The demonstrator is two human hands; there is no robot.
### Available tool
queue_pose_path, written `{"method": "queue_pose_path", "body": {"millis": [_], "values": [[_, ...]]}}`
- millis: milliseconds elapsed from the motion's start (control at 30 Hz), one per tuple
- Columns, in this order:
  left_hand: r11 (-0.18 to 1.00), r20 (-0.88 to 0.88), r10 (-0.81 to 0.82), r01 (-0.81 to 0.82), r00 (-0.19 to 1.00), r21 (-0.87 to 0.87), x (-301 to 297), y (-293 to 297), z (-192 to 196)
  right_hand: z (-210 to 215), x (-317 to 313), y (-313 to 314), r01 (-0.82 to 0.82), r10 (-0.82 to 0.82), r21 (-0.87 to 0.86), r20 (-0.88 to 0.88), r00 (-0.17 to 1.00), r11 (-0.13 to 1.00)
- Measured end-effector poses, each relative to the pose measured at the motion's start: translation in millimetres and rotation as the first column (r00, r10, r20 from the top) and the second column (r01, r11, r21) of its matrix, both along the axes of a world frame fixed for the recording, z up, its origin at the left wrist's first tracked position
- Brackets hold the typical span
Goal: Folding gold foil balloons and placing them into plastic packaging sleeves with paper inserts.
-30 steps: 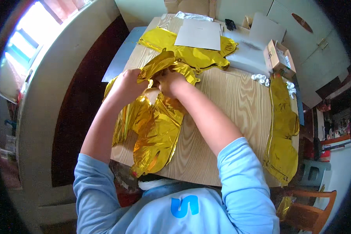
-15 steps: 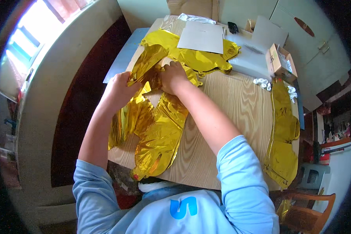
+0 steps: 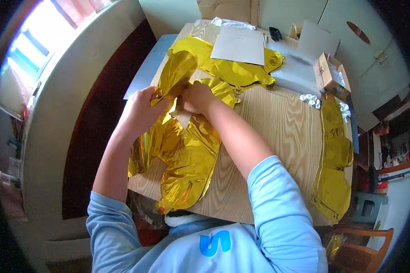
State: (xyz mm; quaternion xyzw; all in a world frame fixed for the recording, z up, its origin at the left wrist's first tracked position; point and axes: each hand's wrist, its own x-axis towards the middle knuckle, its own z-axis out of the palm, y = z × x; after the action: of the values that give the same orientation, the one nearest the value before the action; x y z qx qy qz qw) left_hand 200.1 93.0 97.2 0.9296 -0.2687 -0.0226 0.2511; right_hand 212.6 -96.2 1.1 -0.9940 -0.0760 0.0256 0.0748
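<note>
A deflated gold foil balloon (image 3: 189, 168) lies crinkled over the table's near left part, its lower end at the front edge. My left hand (image 3: 141, 107) is closed on a raised fold of the foil, which stands up in front of it. Close by on the right, my right hand (image 3: 197, 97) is closed on the same foil; its fingertips are partly hidden. More flat gold foil balloons (image 3: 234, 70) lie beyond my hands, partly under a light grey card sheet (image 3: 239, 44).
Another stack of flat gold foil (image 3: 333, 159) lies along the right edge of the wooden table (image 3: 278, 136). At the far right stand a small cardboard box (image 3: 331, 75) and crumpled white pieces (image 3: 310, 100). A wooden chair (image 3: 373, 250) is at the lower right.
My right hand has moved slightly down and left, closer to my left hand. The raised foil fold has shifted a little. The whole view has moved slightly.
</note>
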Motion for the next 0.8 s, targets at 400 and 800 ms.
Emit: {"method": "queue_pose_path", "body": {"millis": [400,800], "values": [[0.999,0.002,0.041,-0.041,0.999,-0.018,15.2,16.6,-5.5,-7.5,-19.4,20.4,-0.104,0.085,0.043,0.310,0.947,0.994],[0.998,-0.010,0.033,-0.032,0.999,0.057,5.2,10.7,8.5,-23.1,22.9,15.6,-0.139,0.116,0.112,0.191,0.975,0.984]]}}
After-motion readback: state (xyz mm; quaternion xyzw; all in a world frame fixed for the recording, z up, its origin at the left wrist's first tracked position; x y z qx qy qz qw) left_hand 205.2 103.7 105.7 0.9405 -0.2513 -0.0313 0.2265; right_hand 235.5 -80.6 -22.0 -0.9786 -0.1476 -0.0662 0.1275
